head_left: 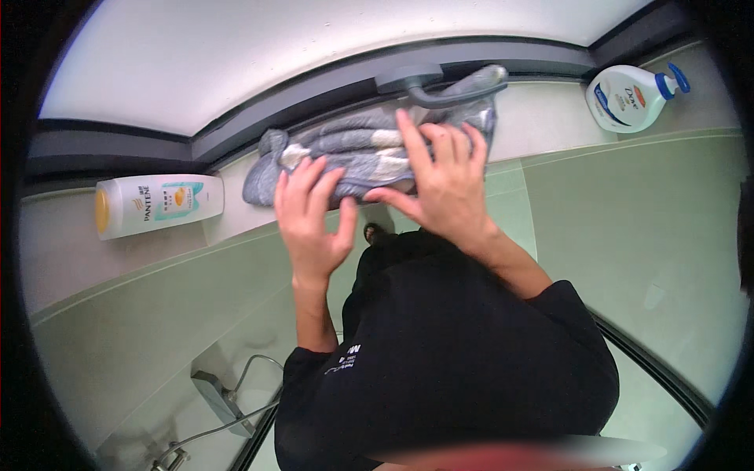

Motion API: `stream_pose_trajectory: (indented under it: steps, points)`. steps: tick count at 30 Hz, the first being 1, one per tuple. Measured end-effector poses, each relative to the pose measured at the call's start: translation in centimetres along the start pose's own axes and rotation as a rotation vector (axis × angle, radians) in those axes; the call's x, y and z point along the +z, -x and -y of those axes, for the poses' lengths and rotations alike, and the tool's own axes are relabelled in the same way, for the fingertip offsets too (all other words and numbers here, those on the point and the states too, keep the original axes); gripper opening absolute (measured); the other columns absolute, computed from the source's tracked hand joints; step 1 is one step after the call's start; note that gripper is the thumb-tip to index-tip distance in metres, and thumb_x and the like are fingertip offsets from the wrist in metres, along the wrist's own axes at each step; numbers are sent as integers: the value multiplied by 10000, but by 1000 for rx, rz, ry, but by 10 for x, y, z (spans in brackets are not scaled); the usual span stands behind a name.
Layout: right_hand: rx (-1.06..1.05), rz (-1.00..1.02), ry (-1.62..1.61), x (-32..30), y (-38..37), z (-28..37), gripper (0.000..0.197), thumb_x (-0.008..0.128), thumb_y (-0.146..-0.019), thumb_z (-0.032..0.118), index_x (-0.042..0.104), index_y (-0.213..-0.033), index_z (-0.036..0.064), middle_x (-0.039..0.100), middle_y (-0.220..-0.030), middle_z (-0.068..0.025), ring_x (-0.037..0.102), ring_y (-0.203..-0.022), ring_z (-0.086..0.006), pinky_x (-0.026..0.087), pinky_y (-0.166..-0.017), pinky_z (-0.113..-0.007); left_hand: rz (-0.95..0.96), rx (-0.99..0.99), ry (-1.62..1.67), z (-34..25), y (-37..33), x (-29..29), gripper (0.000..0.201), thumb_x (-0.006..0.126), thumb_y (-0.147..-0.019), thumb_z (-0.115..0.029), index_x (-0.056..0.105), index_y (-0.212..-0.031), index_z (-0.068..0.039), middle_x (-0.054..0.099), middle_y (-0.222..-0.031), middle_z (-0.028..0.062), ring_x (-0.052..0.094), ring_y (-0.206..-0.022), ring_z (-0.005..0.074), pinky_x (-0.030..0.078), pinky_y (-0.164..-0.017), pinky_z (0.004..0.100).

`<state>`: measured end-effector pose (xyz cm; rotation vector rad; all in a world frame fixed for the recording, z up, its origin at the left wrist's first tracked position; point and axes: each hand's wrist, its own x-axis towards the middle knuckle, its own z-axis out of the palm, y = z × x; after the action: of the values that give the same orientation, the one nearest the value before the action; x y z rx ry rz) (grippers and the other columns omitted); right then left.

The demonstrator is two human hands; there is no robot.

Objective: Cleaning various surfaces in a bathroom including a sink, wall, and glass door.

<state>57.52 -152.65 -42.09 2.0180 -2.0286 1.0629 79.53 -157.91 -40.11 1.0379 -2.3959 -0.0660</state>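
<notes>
A bunched, folded cloth (361, 157), grey with cream-white patches, lies on the pale window ledge. On its left part rests my left hand (312, 224), fingers stretched out and slightly apart. My right hand (449, 177) lies over the cloth's right part, fingers spread and thumb pointing left. Neither hand is wrapped round it. Just beyond my right fingers, the dark grey window handle (455, 97) reaches over the cloth's far right end. What lies beneath my palms and fingers is hidden.
A white shampoo bottle (161, 206) with a yellow cap lies on the ledge at left. At the far right is a white pump bottle (627, 99) with a blue pump. A dark window frame (314, 98) runs behind. Lower left shows a grey shower fixture (220, 400) with a hose.
</notes>
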Motion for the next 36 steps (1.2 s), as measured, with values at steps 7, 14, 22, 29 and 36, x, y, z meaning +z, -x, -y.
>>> stream_pose_trajectory:
  steps: [7, 14, 22, 29, 36]
  points:
    - [-15, -66, -73, 7, -14, 9, 985, 813, -691, 747, 633, -1326, 15, 576, -1242, -155, 556, -1213, -367, 365, -1123, -602, -114, -101, -230, 13, 5, -9, 744, 762, -839, -409, 588, -1473, -61, 536, -1511, 207, 471, -1424, 436, 340, -1186, 575]
    - [128, -25, -61, -20, -11, -49, 1017, 890, -629, 678, 608, -1308, -24, 595, -1278, -193, 551, -1241, -406, 394, -1133, -537, 23, -111, -207, -28, -27, 18, 745, 725, -868, -421, 562, -1500, -61, 527, -1551, 182, 435, -1479, 412, 271, -1234, 584]
    - [299, -42, 113, -59, 3, -133, 1138, 905, -611, 667, 495, -1403, -39, 408, -1556, -353, 353, -1481, -518, 306, -1206, -604, 62, -102, -195, -104, -68, 73, 778, 803, -834, -517, 611, -1419, -40, 549, -1483, 211, 463, -1429, 442, 293, -1204, 611]
    - [255, -39, 148, -50, -2, -129, 1271, 871, -636, 697, 417, -1450, -166, 466, -1495, -387, 453, -1412, -516, 296, -1218, -587, 21, -153, -128, -97, -66, 71, 787, 827, -834, -520, 607, -1412, -35, 550, -1465, 214, 479, -1398, 448, 321, -1185, 603]
    - [146, 78, 151, -21, -15, -46, 1301, 845, -629, 750, 427, -1481, -141, 502, -1485, -329, 457, -1420, -462, 341, -1151, -543, -19, -237, -153, -31, -27, 8, 801, 771, -866, -613, 601, -1414, -54, 560, -1468, 213, 492, -1385, 448, 343, -1179, 555]
